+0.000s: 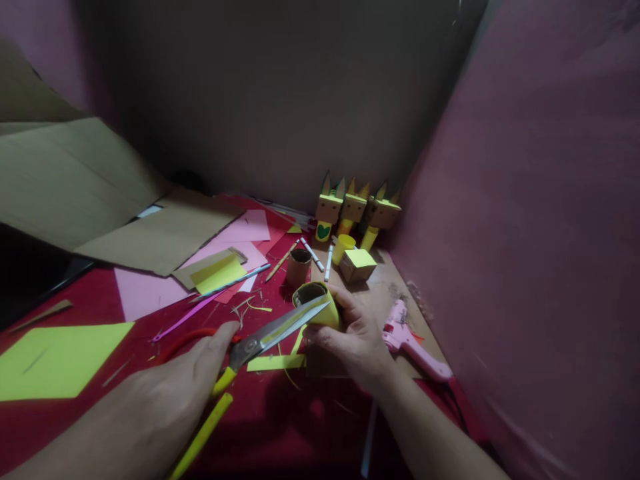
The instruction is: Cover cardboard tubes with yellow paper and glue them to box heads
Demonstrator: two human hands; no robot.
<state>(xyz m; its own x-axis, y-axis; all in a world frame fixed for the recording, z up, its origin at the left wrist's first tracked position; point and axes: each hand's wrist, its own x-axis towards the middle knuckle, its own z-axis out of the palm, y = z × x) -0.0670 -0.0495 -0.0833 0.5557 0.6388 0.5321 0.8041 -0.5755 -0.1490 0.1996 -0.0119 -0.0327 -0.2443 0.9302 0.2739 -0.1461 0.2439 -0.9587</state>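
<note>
My left hand (185, 380) grips a pair of scissors (267, 333) with yellow and red handles. The blades point right and reach across the open end of a cardboard tube (331, 312) wrapped in yellow paper. Around that tube, my right hand (357, 337) is closed, with thumb and fingers on its sides. Whether the blades touch the rim, I cannot tell. Just behind stands a bare brown cardboard tube (299, 268). A yellow paper strip (275, 363) and thin trimmings lie on the red cloth under the scissors.
At the back stand several cardboard figures (329, 210) with pointed ears. A small box (358, 267) with a yellow top and a yellow cup (344, 248) sit before them. A pink glue gun (413, 343) lies right, near the wall. Yellow paper (60, 360) and large cardboard (160, 233) lie left.
</note>
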